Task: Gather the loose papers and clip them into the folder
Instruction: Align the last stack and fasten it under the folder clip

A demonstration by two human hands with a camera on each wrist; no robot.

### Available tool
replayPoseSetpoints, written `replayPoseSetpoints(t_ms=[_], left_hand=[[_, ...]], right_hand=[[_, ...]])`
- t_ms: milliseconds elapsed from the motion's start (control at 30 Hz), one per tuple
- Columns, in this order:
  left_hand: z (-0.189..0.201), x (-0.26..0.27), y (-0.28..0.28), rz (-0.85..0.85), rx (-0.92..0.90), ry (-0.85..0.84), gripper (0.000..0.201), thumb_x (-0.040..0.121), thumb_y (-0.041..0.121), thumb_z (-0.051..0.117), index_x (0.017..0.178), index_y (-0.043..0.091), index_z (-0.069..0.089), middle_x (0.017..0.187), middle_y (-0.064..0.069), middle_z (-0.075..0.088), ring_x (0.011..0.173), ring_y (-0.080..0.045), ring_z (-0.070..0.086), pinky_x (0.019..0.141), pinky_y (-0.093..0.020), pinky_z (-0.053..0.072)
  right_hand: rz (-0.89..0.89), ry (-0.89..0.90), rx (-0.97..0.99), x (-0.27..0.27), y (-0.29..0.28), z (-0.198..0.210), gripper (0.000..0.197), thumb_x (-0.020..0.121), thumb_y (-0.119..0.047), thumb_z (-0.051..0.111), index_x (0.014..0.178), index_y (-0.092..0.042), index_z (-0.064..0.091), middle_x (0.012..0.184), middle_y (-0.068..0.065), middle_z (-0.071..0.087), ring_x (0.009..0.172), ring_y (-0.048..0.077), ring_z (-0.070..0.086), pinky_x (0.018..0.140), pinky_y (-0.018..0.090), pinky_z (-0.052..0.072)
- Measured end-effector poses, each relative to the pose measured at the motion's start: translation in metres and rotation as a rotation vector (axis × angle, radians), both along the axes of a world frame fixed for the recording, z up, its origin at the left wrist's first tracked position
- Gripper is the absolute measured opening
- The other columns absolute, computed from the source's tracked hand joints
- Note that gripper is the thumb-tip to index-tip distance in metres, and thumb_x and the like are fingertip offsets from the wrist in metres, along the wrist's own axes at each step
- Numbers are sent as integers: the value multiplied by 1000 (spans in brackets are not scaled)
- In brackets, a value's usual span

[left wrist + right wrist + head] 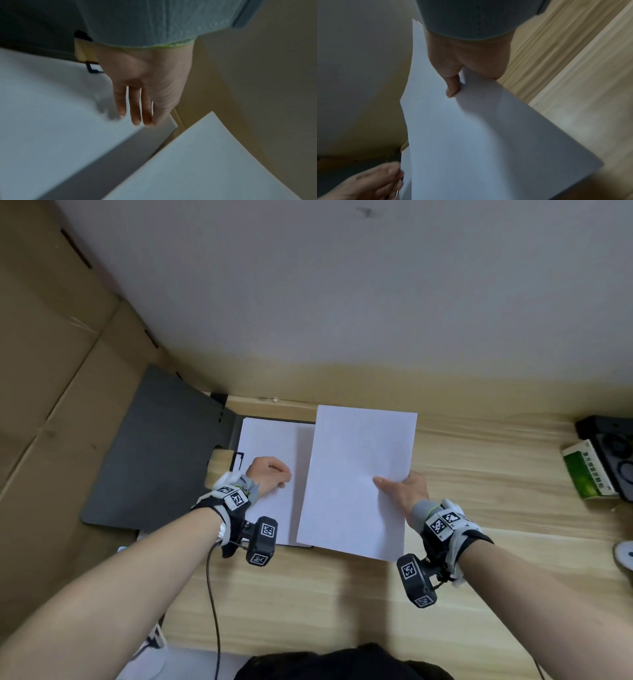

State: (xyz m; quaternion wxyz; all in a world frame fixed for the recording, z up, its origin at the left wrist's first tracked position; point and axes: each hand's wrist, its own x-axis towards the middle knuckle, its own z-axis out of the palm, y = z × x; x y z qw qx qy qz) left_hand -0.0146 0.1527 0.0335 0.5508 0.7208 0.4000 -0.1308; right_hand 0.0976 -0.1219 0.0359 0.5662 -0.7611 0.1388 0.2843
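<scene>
Cardboard (44,364): seen at the far left, as large brown panels standing beside the desk.
Folder (161,453): a dark grey folder is laid open at the left end of the desk (342,604); its left cover is leaned up against the cardboard, and its right half is lying flat on the wood.
Clip (237,460): a dark metal clip is seen at the left edge of the flat half, just beside the left wrist.
Paper in the folder (270,440): white sheets are lying flat on the right half of the folder, under the left hand.
Left hand (269,474): it is rested on the paper in the folder, near the clip. In the left wrist view the fingers (135,108) are stretched out almost straight and close together, with the tips on the sheet; nothing is held in this grip.
Loose papers (356,481): a white stack is held just to the right of the folder, lifted above the desk, with its left edge over the right edge of the folder. A shadow is thrown by it onto the paper below.
Right hand (406,491): the right edge of the loose papers is pinched by it; the thumb (453,86) is pressed on top and the other fingers are hidden under the sheets.
Green box (585,470): a small green and white box is lying at the far right of the desk, touching a black device (613,446) behind it.
</scene>
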Motion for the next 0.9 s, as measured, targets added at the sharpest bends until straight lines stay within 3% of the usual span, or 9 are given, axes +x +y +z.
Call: replayPoseSetpoints(t_ms=[67, 167, 267, 333, 400, 533, 633, 800, 900], left_hand=[[-3, -2, 28, 4, 39, 97, 10, 84, 8, 69, 86, 13, 60, 78, -10, 64, 58, -20, 60, 53, -26, 49], [-20, -7, 72, -152, -75, 370, 28, 72, 26, 78, 93, 16, 64, 73, -5, 61, 57, -23, 60, 74, -37, 46], [-26, -18, 79, -191, 457, 428, 38, 81, 21, 65, 112, 3, 52, 85, -12, 59, 67, -26, 56, 64, -31, 45], [-27, -24, 74, -261, 578, 439, 44, 82, 29, 65, 112, 2, 47, 97, -16, 62, 76, -30, 60, 65, -34, 50], [-34, -22, 77, -288, 584, 453, 51, 84, 37, 65, 115, 1, 47, 106, -18, 62, 85, -33, 64, 70, -37, 54], [-37, -7, 75, -390, 543, 476, 55, 87, 42, 64, 115, -1, 49, 112, -17, 60, 95, -35, 64, 68, -35, 47], [-44, -1, 57, -450, 459, 407, 64, 86, 47, 63, 126, 2, 44, 121, -17, 58, 104, -35, 63, 78, -38, 52], [-57, 13, -3, -626, 455, 340, 65, 85, 54, 60, 127, 6, 45, 120, -12, 59, 103, -29, 63, 86, -41, 55], [-58, 20, -31, -742, 517, 322, 53, 85, 51, 60, 114, 7, 52, 108, -9, 63, 93, -26, 63, 74, -35, 53]], right_hand=[[2, 15, -17, -2, 7, -3, 27, 74, -8, 82, 99, -6, 72, 95, 12, 74, 84, 30, 71, 80, 43, 59], [24, 34, -42, -2, 24, -11, 30, 76, -8, 82, 103, -2, 71, 95, 13, 73, 81, 29, 70, 77, 41, 59], [39, 54, -65, -2, 37, -18, 30, 74, -10, 83, 101, -4, 72, 94, 14, 74, 84, 32, 72, 78, 45, 60], [57, 71, -78, 0, 45, -25, 29, 73, -11, 84, 99, -5, 72, 94, 13, 75, 85, 33, 72, 80, 47, 60], [82, 83, -91, 1, 49, -27, 28, 73, -12, 84, 98, -5, 72, 93, 13, 75, 85, 33, 72, 80, 48, 60], [93, 103, -102, 6, 49, -35, 22, 73, -12, 85, 91, -9, 72, 93, 14, 75, 81, 31, 72, 80, 49, 60], [102, 115, -134, 6, 42, -38, 19, 74, -11, 84, 86, -10, 70, 92, 15, 74, 80, 32, 71, 80, 50, 59], [119, 166, -235, 8, 10, -46, 34, 72, -15, 86, 96, 2, 67, 92, 17, 73, 80, 33, 72, 77, 49, 60], [102, 169, -292, 10, -11, -48, 38, 72, -16, 86, 95, 5, 64, 91, 19, 71, 77, 32, 69, 75, 47, 60]])
